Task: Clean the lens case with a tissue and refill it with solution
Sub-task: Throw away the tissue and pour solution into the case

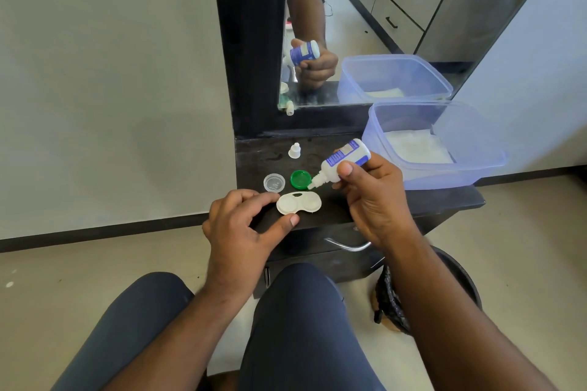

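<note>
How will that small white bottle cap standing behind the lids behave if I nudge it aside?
The bottle cap stands upright on a narrow base with a tapered top, so it will probably tip easily. Once over, its round shape would likely let it roll on the smooth dark countertop. It looks like thin plastic, so probably very light.

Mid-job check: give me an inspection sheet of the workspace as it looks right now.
Surface: dark counter, with smears.
Job's things: open white lens case; solution bottle tilted, nozzle over the case; green cap, clear cap and white bottle cap lying off.
Clutter: plastic tub holding tissues.
Grippers: left hand steadies the case; right hand grips the bottle.
Cables: nothing seen.
Surroundings: mirror, lined bin.
</note>
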`<state>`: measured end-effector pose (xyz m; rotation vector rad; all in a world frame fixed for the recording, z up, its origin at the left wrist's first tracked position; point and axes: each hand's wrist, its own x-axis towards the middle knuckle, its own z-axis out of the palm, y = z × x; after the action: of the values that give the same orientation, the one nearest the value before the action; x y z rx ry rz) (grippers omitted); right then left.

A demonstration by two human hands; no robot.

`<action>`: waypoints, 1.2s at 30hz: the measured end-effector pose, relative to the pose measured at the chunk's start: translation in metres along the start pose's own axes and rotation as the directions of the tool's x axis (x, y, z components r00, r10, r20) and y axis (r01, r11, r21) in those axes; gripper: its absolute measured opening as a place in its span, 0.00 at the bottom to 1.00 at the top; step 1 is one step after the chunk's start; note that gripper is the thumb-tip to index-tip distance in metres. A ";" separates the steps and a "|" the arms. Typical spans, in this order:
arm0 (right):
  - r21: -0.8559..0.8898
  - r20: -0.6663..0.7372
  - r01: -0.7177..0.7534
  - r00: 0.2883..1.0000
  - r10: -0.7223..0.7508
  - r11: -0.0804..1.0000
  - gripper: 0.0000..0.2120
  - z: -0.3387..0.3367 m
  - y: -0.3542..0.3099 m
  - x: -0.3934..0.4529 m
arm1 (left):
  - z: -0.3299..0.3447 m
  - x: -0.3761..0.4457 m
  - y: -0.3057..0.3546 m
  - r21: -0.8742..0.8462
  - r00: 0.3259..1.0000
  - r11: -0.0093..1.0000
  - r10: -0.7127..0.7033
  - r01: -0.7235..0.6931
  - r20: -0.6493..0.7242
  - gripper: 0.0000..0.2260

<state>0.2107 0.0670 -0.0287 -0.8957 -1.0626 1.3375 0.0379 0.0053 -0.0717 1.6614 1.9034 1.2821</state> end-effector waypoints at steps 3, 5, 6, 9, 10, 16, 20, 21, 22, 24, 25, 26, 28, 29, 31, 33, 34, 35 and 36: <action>-0.075 0.005 0.009 1.000 -0.008 0.997 0.09 -0.001 0.000 0.000 | 0.001 0.000 -0.002 -0.019 1.000 1.000 0.015 -0.015 -0.012 0.21; -0.102 -0.004 0.007 1.000 -0.007 0.995 0.09 -0.003 0.001 0.000 | 0.001 0.000 -0.002 -0.016 0.999 1.000 0.023 -0.024 -0.021 0.20; -0.111 -0.007 0.007 1.000 -0.008 0.994 0.09 -0.003 0.002 0.000 | 0.001 0.000 -0.002 -0.015 0.999 1.000 0.024 -0.024 -0.021 0.19; -0.134 -0.018 -0.003 1.000 0.000 0.991 0.09 -0.005 0.003 0.001 | 0.001 0.000 0.000 -0.018 1.000 1.000 0.023 -0.023 -0.015 0.20; -0.140 -0.021 -0.017 1.000 0.014 0.990 0.09 -0.005 0.003 0.001 | 0.002 0.000 0.001 -0.020 1.000 1.000 0.023 -0.024 -0.016 0.20; -0.165 -0.021 -0.063 0.998 0.061 0.984 0.09 -0.006 0.004 0.002 | 0.003 -0.003 0.002 -0.023 0.999 1.000 0.020 -0.021 -0.031 0.16; -0.206 -0.009 -0.048 0.999 0.047 0.977 0.11 -0.005 0.004 0.001 | 0.003 -0.002 0.003 -0.037 0.999 0.999 0.012 -0.013 -0.037 0.16; -0.215 -0.010 -0.048 0.999 0.047 0.976 0.13 -0.005 0.003 0.000 | 0.003 -0.002 0.003 -0.033 0.999 0.999 0.013 -0.014 -0.035 0.15; -0.218 -0.011 -0.046 0.999 0.045 0.975 0.13 -0.005 0.003 0.000 | 0.003 -0.002 0.004 -0.028 0.999 1.000 0.013 -0.014 -0.035 0.15; -0.229 -0.011 -0.046 0.999 0.045 0.972 0.12 -0.005 0.004 0.001 | 0.002 -0.002 0.004 -0.021 0.999 1.000 0.015 -0.016 -0.038 0.15; -0.240 -0.012 -0.048 0.999 0.046 0.970 0.11 -0.005 0.004 0.001 | 0.003 -0.002 0.004 -0.017 0.999 1.000 0.017 -0.018 -0.038 0.15; -0.252 -0.014 -0.052 0.999 0.050 0.966 0.09 -0.004 0.004 0.001 | 0.002 -0.002 0.004 -0.013 0.999 1.000 0.017 -0.018 -0.038 0.15; -0.261 -0.014 -0.057 0.998 0.055 0.964 0.07 -0.004 0.004 0.001 | 0.002 -0.002 0.004 -0.011 0.999 1.000 0.014 -0.014 -0.037 0.16; -0.262 -0.011 -0.055 0.998 0.054 0.964 0.07 -0.004 0.004 0.000 | 0.002 -0.003 0.004 -0.012 0.999 1.000 0.012 -0.012 -0.037 0.16; -0.269 -0.003 -0.048 0.999 0.049 0.962 0.06 -0.003 0.002 -0.001 | 0.002 -0.003 0.005 -0.013 0.999 1.000 0.007 -0.008 -0.035 0.16; -0.285 0.004 -0.041 0.999 0.044 0.958 0.06 -0.003 0.001 -0.001 | 0.002 -0.004 0.006 -0.011 0.999 1.000 0.007 -0.007 -0.034 0.16; -0.289 0.008 -0.038 0.999 0.042 0.956 0.07 -0.003 0.001 -0.002 | 0.002 -0.004 0.006 -0.011 0.999 1.000 0.007 -0.007 -0.034 0.16; -0.293 0.013 -0.036 0.999 0.042 0.955 0.07 -0.003 0.001 -0.002 | 0.002 -0.004 0.006 -0.011 0.999 1.000 0.005 -0.005 -0.033 0.16; -0.300 0.016 -0.035 0.999 0.042 0.953 0.07 -0.004 0.002 -0.002 | 0.001 -0.004 0.006 -0.011 1.000 1.000 0.002 -0.002 -0.031 0.16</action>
<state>0.2139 0.0655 -0.0315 -1.1324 -1.2935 1.2386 0.0440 0.0018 -0.0689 1.6476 1.9095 1.3244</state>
